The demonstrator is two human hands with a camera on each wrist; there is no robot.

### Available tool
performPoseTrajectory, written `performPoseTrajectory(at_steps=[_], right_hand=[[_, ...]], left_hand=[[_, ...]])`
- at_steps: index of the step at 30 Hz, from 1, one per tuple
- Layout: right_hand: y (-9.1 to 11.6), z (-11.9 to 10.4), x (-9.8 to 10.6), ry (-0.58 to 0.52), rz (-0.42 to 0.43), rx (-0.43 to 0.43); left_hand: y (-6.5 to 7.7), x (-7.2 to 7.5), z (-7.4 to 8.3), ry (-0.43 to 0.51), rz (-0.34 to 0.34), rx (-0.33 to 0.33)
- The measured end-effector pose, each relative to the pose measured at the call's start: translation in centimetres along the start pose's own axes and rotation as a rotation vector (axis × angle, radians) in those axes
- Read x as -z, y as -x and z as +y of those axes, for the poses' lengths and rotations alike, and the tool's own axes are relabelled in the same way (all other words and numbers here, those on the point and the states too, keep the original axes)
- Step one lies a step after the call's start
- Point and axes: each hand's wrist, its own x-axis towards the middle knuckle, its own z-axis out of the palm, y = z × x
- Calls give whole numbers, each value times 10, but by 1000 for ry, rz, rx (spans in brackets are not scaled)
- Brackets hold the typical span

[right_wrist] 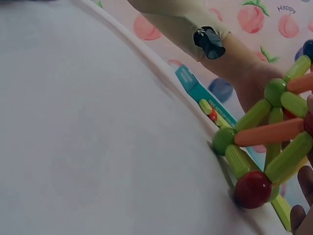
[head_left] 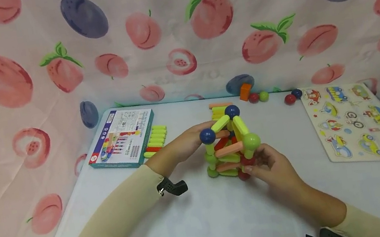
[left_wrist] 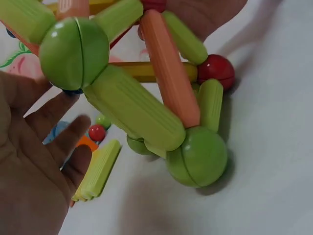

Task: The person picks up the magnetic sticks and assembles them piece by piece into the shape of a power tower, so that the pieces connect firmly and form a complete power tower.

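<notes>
A tower of magnetic sticks and balls (head_left: 229,149) stands on the white table, built of green, orange, yellow and red rods with green, red and blue balls at the joints. On its left side is my left hand (head_left: 188,144); in the left wrist view the fingers (left_wrist: 61,115) are spread and nearly straight beside a green ball (left_wrist: 73,54), their tips partly behind it. My right hand (head_left: 276,164) grips the tower's lower right corner, thumb and fingers about a red ball (head_left: 247,160). Only part of that hand shows at the edge of the right wrist view.
A toy box (head_left: 123,138) lies at the left, with loose green and red sticks (head_left: 157,137) beside it. More sticks (head_left: 219,109) lie behind the tower. An orange block (head_left: 245,92) and loose balls (head_left: 264,96) sit along the back. A picture puzzle board (head_left: 362,122) lies at the right.
</notes>
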Motion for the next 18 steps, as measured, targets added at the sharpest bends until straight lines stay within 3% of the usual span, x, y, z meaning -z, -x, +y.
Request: performPoseTrajectory(at_steps=[5,9,14,18], right_hand=[[-8,7,16,2,20,50],[-26,9,33,-8,9,32],[-55,5,39,-52,-107,-44],[-76,4,32,-145,-250,-48]], left_hand=[[-3,2,0,8,33,-46],[11,0,-5,-112,81,-98],[37,-17,-13,-251,132,-197],[53,-41,-15,-393,184,-351]])
